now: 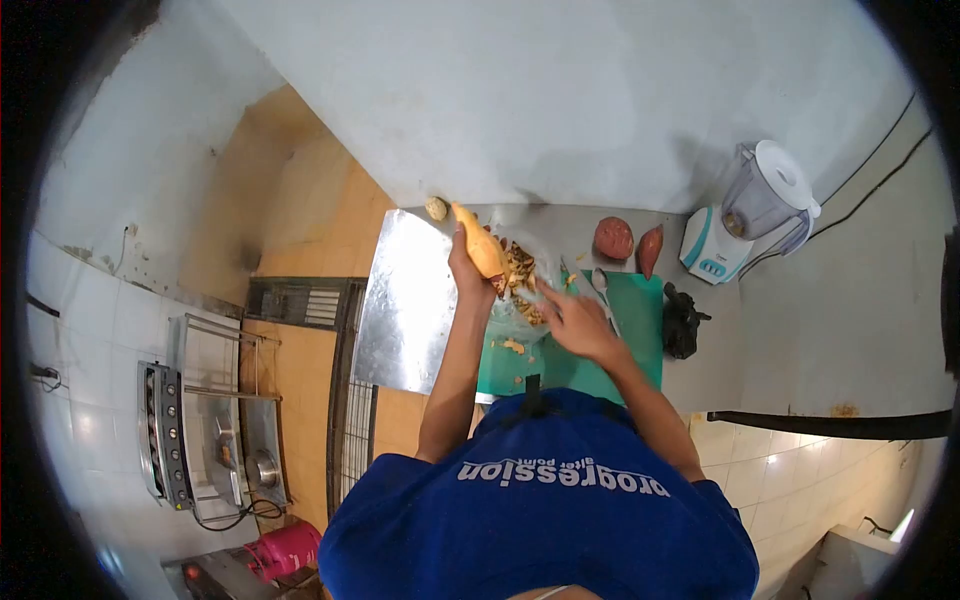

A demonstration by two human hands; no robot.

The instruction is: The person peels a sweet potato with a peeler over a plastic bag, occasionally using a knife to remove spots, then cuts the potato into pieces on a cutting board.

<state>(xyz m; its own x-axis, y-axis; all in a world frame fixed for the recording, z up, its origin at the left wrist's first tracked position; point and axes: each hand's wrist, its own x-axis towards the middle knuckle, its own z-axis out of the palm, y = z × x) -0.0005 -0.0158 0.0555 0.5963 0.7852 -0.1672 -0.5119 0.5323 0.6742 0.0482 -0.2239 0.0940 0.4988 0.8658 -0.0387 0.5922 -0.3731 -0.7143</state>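
Observation:
My left hand [468, 268] is closed around a large sweet potato [480, 240], mostly peeled to orange-yellow flesh, with dark skin left at its lower end. Close to that end is my right hand [572, 322], its fingers drawn together; a pale blur shows at the fingertips, and what they grip cannot be made out. Between and below the hands, brown and yellow peelings [522, 275] lie in a clear plastic bag [508, 322]. Small yellow scraps [513, 346] are scattered on the green cutting board [640, 320]. A metal spoon [601, 284] rests on the board right of my right hand.
Two red-skinned sweet potatoes [613, 238] lie near the wall, beside a blender [745, 210]. A black plastic bag [681, 322] sits right of the board. At the far left corner is a small pale, speckled roundish item [436, 208]. The metal tabletop [400, 300] extends left.

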